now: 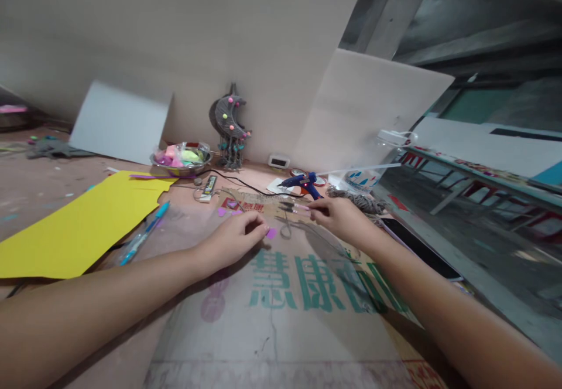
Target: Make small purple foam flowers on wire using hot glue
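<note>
My left hand (237, 238) hovers over the middle of the work sheet, thumb and forefinger pinched on a small purple paper piece (271, 234). My right hand (337, 214) reaches farther out, its fingers closed at the near end of a slim, pinkish, dark-tipped tool (299, 208); blur hides its exact kind. Between the hands lies a thin grey cord (285, 228) with a loop. Other purple paper pieces (222, 211) rest beyond my left hand. Beneath everything is a printed sack (316, 286) with green characters, under a see-through sheet.
A blue glue gun (302, 183) stands behind my right hand, near grey yarn (360, 200) and a plastic jug (366, 169). A phone (419, 248) lies right. Yellow card (83, 225), a blue pen (144, 234) and a bowl (180, 170) are left. A moon ornament (229, 120) stands behind.
</note>
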A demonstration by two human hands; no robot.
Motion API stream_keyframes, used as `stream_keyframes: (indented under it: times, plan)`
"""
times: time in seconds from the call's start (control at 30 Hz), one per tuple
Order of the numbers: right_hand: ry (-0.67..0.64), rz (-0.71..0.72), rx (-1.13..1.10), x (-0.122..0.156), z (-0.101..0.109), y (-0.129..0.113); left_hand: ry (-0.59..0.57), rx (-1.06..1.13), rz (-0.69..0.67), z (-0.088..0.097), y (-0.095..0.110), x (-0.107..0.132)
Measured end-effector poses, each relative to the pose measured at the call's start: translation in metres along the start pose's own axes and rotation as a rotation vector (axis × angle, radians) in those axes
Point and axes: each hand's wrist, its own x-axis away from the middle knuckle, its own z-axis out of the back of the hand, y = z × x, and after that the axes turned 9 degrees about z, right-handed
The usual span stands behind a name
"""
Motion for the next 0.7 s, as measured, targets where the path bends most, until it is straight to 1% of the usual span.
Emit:
stream_keyframes:
  times: [0.03, 0.1, 0.2, 0.3, 0.4, 0.53, 0.6, 0.7]
  plan:
    - [0.018, -0.022, 0.026, -0.001, 0.002, 0.003, 0.009, -0.014, -0.004, 0.0, 0.0, 0.0]
    - [0.011, -0.05, 0.083, -0.003, 0.003, 0.013, 0.037, -0.056, -0.016, 0.001, 0.0, 0.0]
    - [-0.021, -0.072, 0.156, -0.003, -0.003, 0.029, 0.068, -0.109, -0.034, 0.002, 0.001, 0.0]
    - [0.006, -0.074, 0.193, -0.002, -0.01, 0.036, 0.07, -0.12, -0.038, 0.002, 0.002, -0.001]
    - [0.039, -0.033, 0.15, -0.002, -0.013, 0.024, 0.06, -0.104, -0.032, 0.002, 0.002, -0.001]
    - [0.015, 0.039, -0.025, -0.005, -0.021, -0.007, 0.049, -0.089, -0.029, 0.001, 0.004, 0.0]
    - [-0.031, 0.023, -0.066, -0.008, -0.03, -0.018, 0.049, -0.078, -0.027, 0.001, 0.004, 0.0]
    - [-0.067, -0.003, -0.137, -0.01, -0.042, -0.025, 0.042, -0.053, -0.024, 0.001, 0.003, -0.001]
